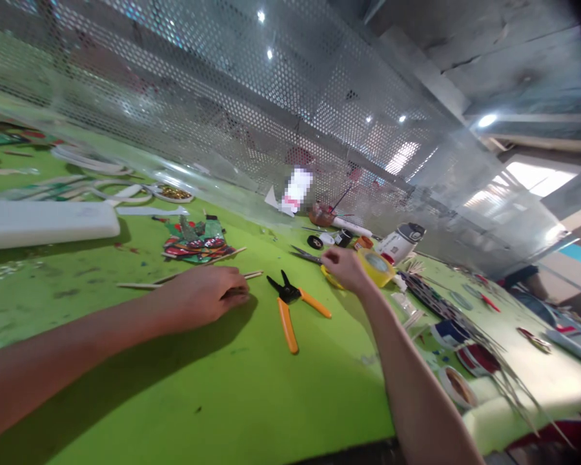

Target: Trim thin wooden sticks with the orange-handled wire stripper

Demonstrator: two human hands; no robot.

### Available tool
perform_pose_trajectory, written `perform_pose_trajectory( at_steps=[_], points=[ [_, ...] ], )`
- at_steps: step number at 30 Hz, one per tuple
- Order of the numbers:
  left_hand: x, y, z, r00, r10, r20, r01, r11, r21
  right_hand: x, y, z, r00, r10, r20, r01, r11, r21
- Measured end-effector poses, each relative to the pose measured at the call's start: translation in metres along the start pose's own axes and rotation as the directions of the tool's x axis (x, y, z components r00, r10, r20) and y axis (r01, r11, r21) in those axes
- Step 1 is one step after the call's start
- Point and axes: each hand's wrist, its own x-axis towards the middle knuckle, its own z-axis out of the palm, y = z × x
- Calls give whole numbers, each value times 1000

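My left hand (210, 294) rests low over the table with its fingers curled around thin wooden sticks (254, 274). Their pale ends poke out past the fingertips. On the right, my right hand (343, 268) is closed on scissors (306, 256); the blades point left and part of a yellow handle shows below the fingers. Between the hands lie wire strippers (289, 296) with orange handles and black jaws spread apart. Just beyond my left hand sits a small pile of red and green painted pieces (198, 242).
A green-covered table (252, 400) spans the view, with a perforated clear sheet (252, 97) along its back. A white block (43, 223) lies left. At right are a yellow tape roll (377, 265), a white can (401, 242), several paint jars and long thin sticks (518, 387). A phone (296, 190) leans behind.
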Motion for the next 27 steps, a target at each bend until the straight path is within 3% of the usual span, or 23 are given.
perform_pose_trajectory(
  at_steps=[4,9,16,20,27],
  points=[
    [2,2,5,999,36,-14,-36,999,7,-3,-7,-17,1000,-5,-5,6,959,284],
    [5,-4,14,995,76,-67,-75,997,14,-14,-41,-10,991,-71,112,6,869,495],
    [2,2,17,967,135,-215,-138,990,3,-31,-84,13,940,-157,304,-44,826,562],
    [-3,14,19,918,183,-351,-220,973,-69,-32,-96,32,904,-174,390,-113,783,611],
    [-8,18,25,874,192,-446,-277,952,-134,-30,-104,37,900,-112,422,-272,612,742]
  ],
)
